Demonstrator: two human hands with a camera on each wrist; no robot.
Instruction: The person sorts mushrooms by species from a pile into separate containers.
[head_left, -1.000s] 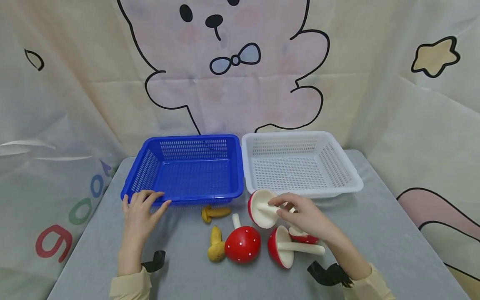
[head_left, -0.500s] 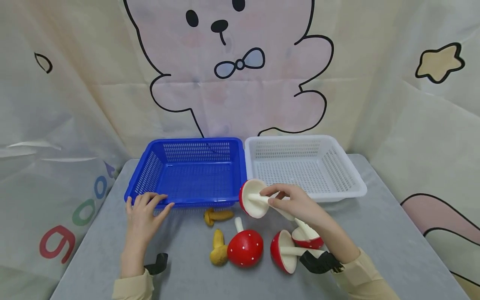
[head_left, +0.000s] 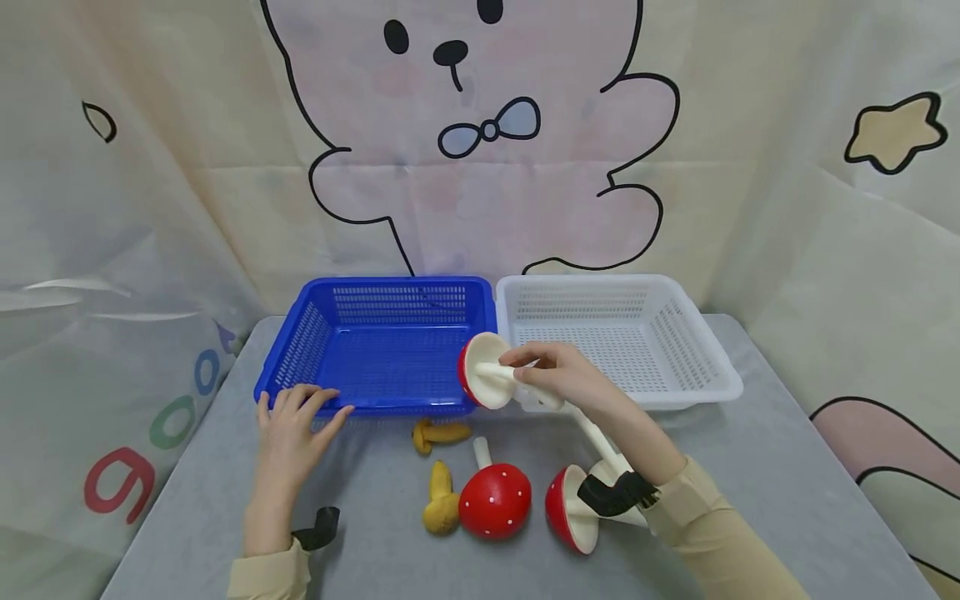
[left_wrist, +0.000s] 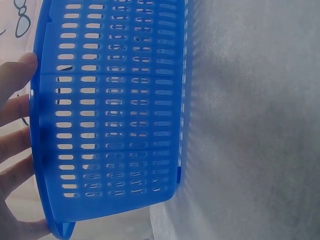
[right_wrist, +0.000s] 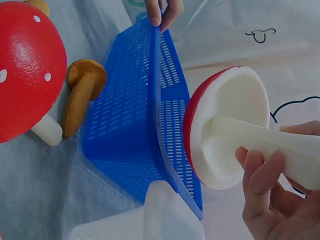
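Observation:
In the head view, my right hand [head_left: 558,375] grips the stem of a toy mushroom [head_left: 486,371] with a red cap and a cream underside. The mushroom is tilted above the near right corner of the blue basket [head_left: 375,408], with its cap to the left; in the right wrist view its stem [right_wrist: 260,137] lies between thumb and fingers. My left hand [head_left: 288,442] holds the blue basket's near rim at the left, fingers spread and bent over it. On the table lie a red-capped mushroom [head_left: 495,502], another on its side [head_left: 572,510] and a third partly hidden under the right wrist.
A white basket [head_left: 618,400] stands right of the blue one. Two yellow-brown mushrooms [head_left: 441,500] lie in front of the blue basket, one close to its wall. A printed curtain [head_left: 465,200] hangs behind the grey table [head_left: 390,567].
My right hand has lifted the red-capped mushroom and carried it up and left, from the table in front of the baskets to the blue basket's corner. The left hand stays on the rim.

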